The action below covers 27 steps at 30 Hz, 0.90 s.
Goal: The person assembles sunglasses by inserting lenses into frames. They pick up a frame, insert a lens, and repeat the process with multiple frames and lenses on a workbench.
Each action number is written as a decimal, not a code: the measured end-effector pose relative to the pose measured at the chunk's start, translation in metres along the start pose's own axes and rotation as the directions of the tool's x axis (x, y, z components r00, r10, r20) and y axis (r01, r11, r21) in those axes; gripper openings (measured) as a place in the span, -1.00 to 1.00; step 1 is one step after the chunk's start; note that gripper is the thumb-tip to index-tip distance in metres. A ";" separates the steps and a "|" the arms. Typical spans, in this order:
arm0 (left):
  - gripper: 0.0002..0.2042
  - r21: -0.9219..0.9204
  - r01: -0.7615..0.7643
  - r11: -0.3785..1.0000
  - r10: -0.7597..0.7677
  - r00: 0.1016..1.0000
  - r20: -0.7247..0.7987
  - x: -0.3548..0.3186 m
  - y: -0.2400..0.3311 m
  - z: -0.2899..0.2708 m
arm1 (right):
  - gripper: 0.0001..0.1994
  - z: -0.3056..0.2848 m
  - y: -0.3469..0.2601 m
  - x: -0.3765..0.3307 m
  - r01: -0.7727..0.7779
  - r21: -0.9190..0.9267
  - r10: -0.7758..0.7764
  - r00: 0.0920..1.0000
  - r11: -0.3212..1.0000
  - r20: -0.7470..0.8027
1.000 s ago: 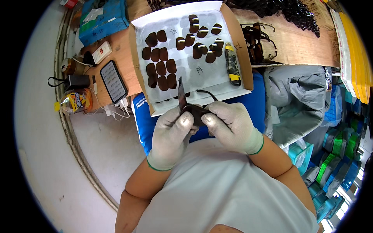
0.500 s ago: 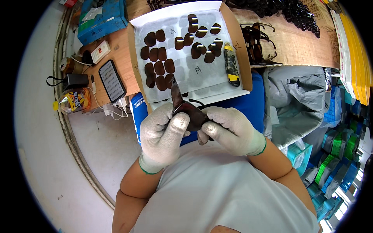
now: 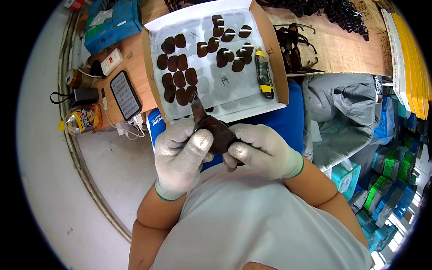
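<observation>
Both my hands wear white knit gloves and hold one dark brown sunglasses frame (image 3: pixel 217 131) close to my chest. My left hand (image 3: pixel 182 155) grips its left side, thumb pressed on the lens. My right hand (image 3: pixel 260 150) pinches the right side. One temple arm (image 3: pixel 197 108) sticks up toward a shallow cardboard tray (image 3: pixel 281 67). The tray is lined with white sheet and carries several loose dark lenses (image 3: pixel 177 78) in groups.
A yellow-and-black tool (image 3: pixel 263 73) lies at the tray's right side. A pile of dark frames (image 3: pixel 294 47) sits right of the tray. A phone (image 3: pixel 124 95), a charger (image 3: pixel 83 95), a snack packet (image 3: pixel 82 118) and a blue box (image 3: pixel 108 22) lie left. Grey bags (image 3: pixel 346 112) hang right.
Both hands have pulled the frame a little nearer my chest and turned it. My left thumb now presses on the lens.
</observation>
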State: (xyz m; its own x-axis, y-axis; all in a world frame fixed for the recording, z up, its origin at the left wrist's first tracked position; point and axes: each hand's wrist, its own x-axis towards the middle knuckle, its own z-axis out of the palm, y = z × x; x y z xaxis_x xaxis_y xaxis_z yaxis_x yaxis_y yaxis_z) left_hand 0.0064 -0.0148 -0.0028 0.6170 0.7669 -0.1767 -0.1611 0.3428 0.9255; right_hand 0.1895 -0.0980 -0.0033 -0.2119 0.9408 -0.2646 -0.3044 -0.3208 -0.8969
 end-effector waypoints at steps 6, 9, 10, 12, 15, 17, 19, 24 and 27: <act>-0.64 0.089 -0.035 0.995 0.033 0.999 0.034 0.002 0.011 0.000 | -0.81 0.001 -0.003 0.001 0.021 -0.068 -0.019 0.999 0.997 0.036; -0.65 0.026 0.004 1.000 -0.006 0.998 0.058 0.003 0.011 -0.002 | -0.81 0.002 -0.001 -0.002 0.026 -0.092 -0.025 1.000 0.995 0.018; -0.65 -0.002 0.018 1.000 -0.017 0.998 0.056 0.005 0.010 -0.001 | -0.81 0.002 -0.001 0.000 0.015 -0.102 -0.014 1.000 0.995 0.009; -0.65 -0.026 0.033 0.999 -0.032 0.999 0.043 0.006 0.007 0.000 | -0.82 0.000 -0.001 0.003 0.009 -0.117 -0.008 1.000 0.993 0.006; -0.65 -0.013 0.065 0.998 -0.065 0.998 0.009 0.004 0.000 -0.003 | -0.83 -0.003 0.005 0.005 0.005 -0.143 -0.005 1.000 0.990 0.002; -0.65 0.002 0.091 0.996 -0.091 0.996 -0.013 0.003 -0.003 -0.008 | -0.84 -0.005 0.009 0.008 -0.005 -0.189 0.000 1.000 0.982 -0.028; -0.66 0.029 0.113 0.993 -0.112 0.993 -0.037 0.003 0.001 -0.005 | -0.87 -0.004 0.008 0.010 -0.062 -0.075 0.058 0.996 0.995 -0.061; -0.69 -0.014 0.155 0.988 -0.155 0.988 -0.018 0.006 0.000 -0.016 | -0.86 0.002 -0.004 0.009 -0.135 0.197 0.152 0.986 0.971 -0.074; -0.69 -0.038 0.153 0.988 -0.152 0.988 0.030 0.005 0.000 -0.018 | -0.85 -0.006 -0.006 0.008 -0.168 0.256 0.167 0.986 0.952 0.024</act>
State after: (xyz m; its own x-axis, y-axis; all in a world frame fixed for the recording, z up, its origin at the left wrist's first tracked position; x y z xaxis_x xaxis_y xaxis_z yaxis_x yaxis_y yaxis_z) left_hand -0.0040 -0.0015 -0.0095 0.6570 0.6895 -0.3050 -0.0939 0.4762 0.8743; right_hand 0.1948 -0.0885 -0.0023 -0.2821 0.8711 -0.4021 -0.4924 -0.4911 -0.7185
